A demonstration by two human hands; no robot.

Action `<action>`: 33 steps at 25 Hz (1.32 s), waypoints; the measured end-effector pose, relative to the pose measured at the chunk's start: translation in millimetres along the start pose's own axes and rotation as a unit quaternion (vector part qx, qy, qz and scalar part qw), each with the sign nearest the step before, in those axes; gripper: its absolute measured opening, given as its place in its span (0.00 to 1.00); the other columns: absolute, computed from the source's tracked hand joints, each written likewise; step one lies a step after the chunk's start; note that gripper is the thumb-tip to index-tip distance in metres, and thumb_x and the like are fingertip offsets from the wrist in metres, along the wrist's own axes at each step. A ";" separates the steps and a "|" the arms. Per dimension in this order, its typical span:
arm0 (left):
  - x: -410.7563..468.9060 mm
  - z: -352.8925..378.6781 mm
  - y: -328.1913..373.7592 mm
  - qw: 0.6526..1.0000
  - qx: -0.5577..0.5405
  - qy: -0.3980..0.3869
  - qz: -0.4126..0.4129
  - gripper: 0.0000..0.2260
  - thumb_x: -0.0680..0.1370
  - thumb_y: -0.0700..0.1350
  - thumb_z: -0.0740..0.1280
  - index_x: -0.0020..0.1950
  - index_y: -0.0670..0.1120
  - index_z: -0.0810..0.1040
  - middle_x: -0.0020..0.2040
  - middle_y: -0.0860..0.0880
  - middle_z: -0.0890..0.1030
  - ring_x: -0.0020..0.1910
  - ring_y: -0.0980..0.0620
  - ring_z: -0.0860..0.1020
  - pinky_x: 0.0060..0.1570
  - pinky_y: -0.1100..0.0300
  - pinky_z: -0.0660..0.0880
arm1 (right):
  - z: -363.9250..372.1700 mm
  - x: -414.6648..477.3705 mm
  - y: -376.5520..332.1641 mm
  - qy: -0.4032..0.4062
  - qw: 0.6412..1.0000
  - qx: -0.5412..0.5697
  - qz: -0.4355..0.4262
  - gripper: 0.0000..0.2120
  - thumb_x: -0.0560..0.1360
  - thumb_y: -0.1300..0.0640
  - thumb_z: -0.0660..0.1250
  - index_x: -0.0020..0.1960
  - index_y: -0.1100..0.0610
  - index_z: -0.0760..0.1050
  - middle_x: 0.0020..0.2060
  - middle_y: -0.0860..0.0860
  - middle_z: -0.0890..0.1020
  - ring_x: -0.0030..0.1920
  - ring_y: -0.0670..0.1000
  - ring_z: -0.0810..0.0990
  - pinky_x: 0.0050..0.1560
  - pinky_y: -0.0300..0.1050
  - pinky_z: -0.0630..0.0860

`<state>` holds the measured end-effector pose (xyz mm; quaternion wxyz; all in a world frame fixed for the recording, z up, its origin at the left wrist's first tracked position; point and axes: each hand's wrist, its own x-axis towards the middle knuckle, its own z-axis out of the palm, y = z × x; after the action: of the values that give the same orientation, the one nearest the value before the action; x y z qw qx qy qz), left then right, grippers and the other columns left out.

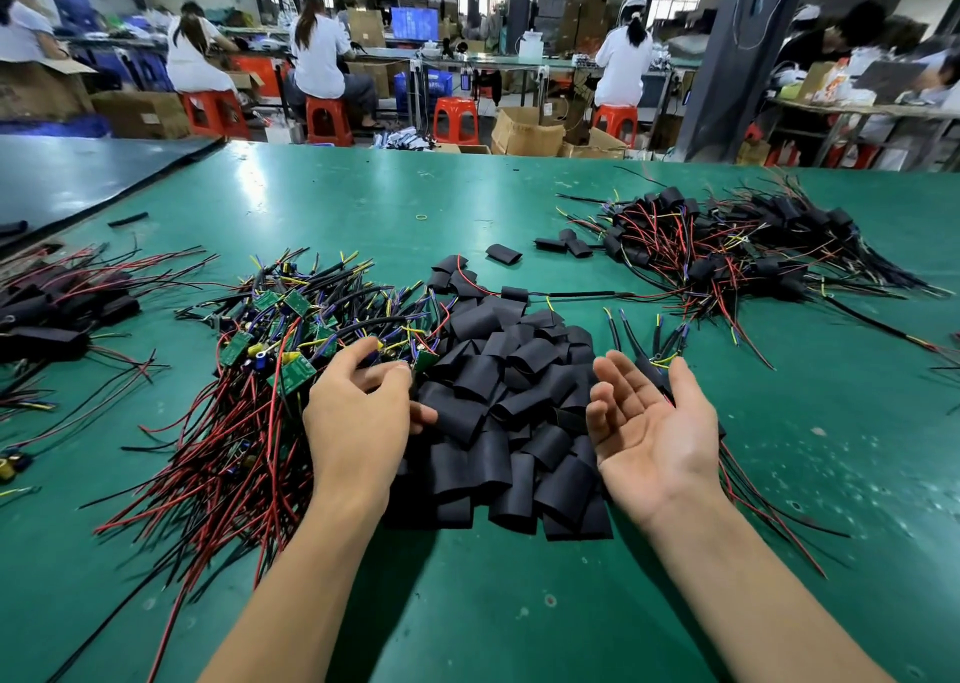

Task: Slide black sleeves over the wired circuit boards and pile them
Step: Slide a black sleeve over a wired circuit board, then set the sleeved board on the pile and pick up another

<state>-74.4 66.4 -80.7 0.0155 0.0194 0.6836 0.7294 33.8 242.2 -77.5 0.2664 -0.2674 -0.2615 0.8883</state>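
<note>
My left hand [358, 417] reaches, fingers curled, into the wired circuit boards [280, 339] at ten o'clock on the green desk [467, 604] (whether it pinches one, I cannot tell). My right hand [649, 422] lies palm up, spread, empty, beside the black sleeves [509, 396] heaped centrally. I judge a pick-up step: next, free one board, take one sleeve.

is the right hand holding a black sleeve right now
No, the right hand lies palm up with relaxed fingers and nothing in it, beside the heap of black sleeves.
</note>
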 end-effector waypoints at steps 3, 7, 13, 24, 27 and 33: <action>-1.2 -1.6 0.0 0.997 0.070 -0.014 0.002 0.08 0.78 0.37 0.66 0.54 0.47 0.80 0.46 0.49 0.84 0.25 0.47 0.82 0.24 0.60 0.74 | 0.8 -0.3 2.3 -0.021 0.998 -0.054 -0.021 0.24 0.83 0.42 0.55 0.53 0.61 0.79 0.37 0.54 0.85 0.27 0.48 0.80 0.27 0.37 0.77; -9.3 -2.5 1.7 0.975 0.210 -0.046 0.053 0.09 0.76 0.41 0.68 0.54 0.51 0.84 0.35 0.49 0.85 0.29 0.52 0.83 0.36 0.57 0.81 | 2.8 -1.3 5.0 -0.033 0.991 -0.116 -0.052 0.22 0.84 0.43 0.54 0.55 0.60 0.77 0.35 0.54 0.84 0.26 0.49 0.78 0.27 0.38 0.76; -4.0 -1.4 -5.9 0.917 0.358 -0.127 0.125 0.16 0.80 0.44 0.66 0.67 0.48 0.79 0.77 0.57 0.65 0.68 0.48 0.74 0.69 0.58 0.67 | 4.4 -2.2 8.9 -0.044 0.984 -0.159 -0.064 0.22 0.83 0.43 0.55 0.55 0.61 0.78 0.34 0.55 0.83 0.26 0.49 0.78 0.27 0.38 0.76; 1.0 -2.0 -4.0 0.955 0.232 -0.173 0.058 0.18 0.80 0.42 0.65 0.67 0.58 0.78 0.67 0.50 0.79 0.61 0.44 0.79 0.64 0.48 0.74 | 7.7 -3.2 15.6 -0.069 0.970 -0.219 -0.078 0.19 0.83 0.45 0.59 0.51 0.60 0.78 0.33 0.55 0.82 0.25 0.50 0.77 0.26 0.40 0.76; 3.8 -2.4 -5.5 0.947 0.267 -0.166 0.068 0.18 0.80 0.42 0.65 0.66 0.60 0.78 0.54 0.44 0.84 0.41 0.58 0.81 0.42 0.67 0.74 | 7.7 -3.0 16.8 -0.072 0.966 -0.232 -0.084 0.19 0.82 0.45 0.59 0.52 0.61 0.78 0.33 0.56 0.82 0.25 0.50 0.77 0.27 0.40 0.75; 2.7 -1.6 -6.2 0.953 0.254 -0.152 0.071 0.20 0.79 0.40 0.64 0.67 0.59 0.75 0.42 0.61 0.79 0.28 0.65 0.74 0.31 0.74 0.69 | 7.8 -2.8 16.9 -0.072 0.966 -0.236 -0.083 0.19 0.82 0.45 0.60 0.52 0.61 0.78 0.33 0.56 0.82 0.25 0.50 0.77 0.26 0.40 0.75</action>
<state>-77.2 65.3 -87.0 0.0614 0.1817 0.8327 0.5194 25.4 225.8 -81.2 0.2490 -0.2353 -0.5033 0.7933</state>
